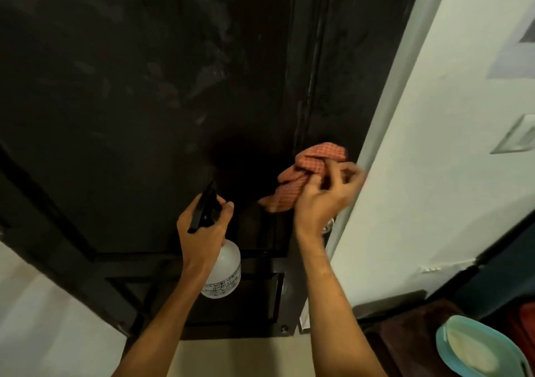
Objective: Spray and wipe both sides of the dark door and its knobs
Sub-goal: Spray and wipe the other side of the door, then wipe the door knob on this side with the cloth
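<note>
The dark door fills most of the view, with pale streaks across its upper panel. My left hand grips a clear spray bottle by its black trigger head, nozzle aimed at the door. My right hand holds a crumpled orange checked cloth against the door near its right edge. A bit of a shiny metal knob shows just under my right wrist, mostly hidden.
A white wall and pale door frame stand close on the right. A teal basin sits at the lower right beside dark furniture. Light floor shows at the lower left.
</note>
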Available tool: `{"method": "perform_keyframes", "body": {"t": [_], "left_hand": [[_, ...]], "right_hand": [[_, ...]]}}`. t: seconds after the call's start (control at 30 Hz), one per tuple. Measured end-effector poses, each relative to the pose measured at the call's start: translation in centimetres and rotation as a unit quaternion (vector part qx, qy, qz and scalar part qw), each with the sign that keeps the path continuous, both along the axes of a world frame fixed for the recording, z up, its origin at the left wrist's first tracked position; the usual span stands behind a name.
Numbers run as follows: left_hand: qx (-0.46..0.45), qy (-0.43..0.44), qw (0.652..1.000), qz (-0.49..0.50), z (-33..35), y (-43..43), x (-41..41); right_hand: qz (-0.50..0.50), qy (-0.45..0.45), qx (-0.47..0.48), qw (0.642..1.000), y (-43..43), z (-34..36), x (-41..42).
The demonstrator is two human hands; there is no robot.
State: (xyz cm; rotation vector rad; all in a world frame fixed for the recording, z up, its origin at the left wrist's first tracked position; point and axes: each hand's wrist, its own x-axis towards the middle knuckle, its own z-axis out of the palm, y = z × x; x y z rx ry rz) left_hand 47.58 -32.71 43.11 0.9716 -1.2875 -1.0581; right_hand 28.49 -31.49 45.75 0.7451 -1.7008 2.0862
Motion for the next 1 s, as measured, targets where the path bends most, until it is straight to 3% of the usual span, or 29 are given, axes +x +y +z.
{"method": "perform_keyframes", "body": {"t": [0.07,0.13,0.3,0.37,0.47,0.57,0.67,0.73,0.8,0.87,1.0], "left_hand": [[0.001,0.001,1.0,-0.009,0.0,0.4,-0.8],[0.001,0.0,1.0,-0.014,-0.1,1.0,-1.8],[0.006,-0.012,1.0,-0.026,0.3,1.5,-4.2],[0.002,-0.022,0.999,-0.032,0.6,1.5,-4.5],[0.008,-0.019,0.998,-0.051,0.8,2.5,-6.1],[0.017,-0.018,0.998,-0.051,0.6,2.8,-6.6],[0.031,-0.016,0.998,-0.05,-0.2,3.5,-7.1],[0.041,-0.013,0.998,-0.05,-0.5,4.0,-7.4],[0.039,-0.016,0.998,-0.055,-0.4,4.2,-7.7],[0.023,-0.033,0.997,-0.067,-0.3,4.4,-8.0],[0.007,-0.052,0.996,-0.076,-1.6,5.3,-8.0]], "right_hand": [[-0.066,-0.089,-0.038,0.993,0.5,1.0,-3.5],[-0.078,-0.105,-0.013,0.991,0.6,0.9,-4.6],[0.048,0.091,0.136,0.985,1.0,-2.6,-0.9],[0.067,0.076,0.127,0.987,1.2,-1.9,-2.0],[-0.014,0.013,0.072,0.997,2.7,0.0,-6.5],[-0.001,0.067,0.115,0.991,2.6,-0.1,-6.5],[0.089,0.209,0.186,0.956,3.2,-3.0,-3.2],[0.153,0.241,0.232,0.93,3.6,-4.0,-2.5],[0.184,0.118,0.181,0.959,4.3,-3.0,-3.9],[0.105,-0.019,0.074,0.992,5.9,-1.3,-6.4],[0.027,-0.121,-0.012,0.992,9.5,-1.5,-10.5]]}}
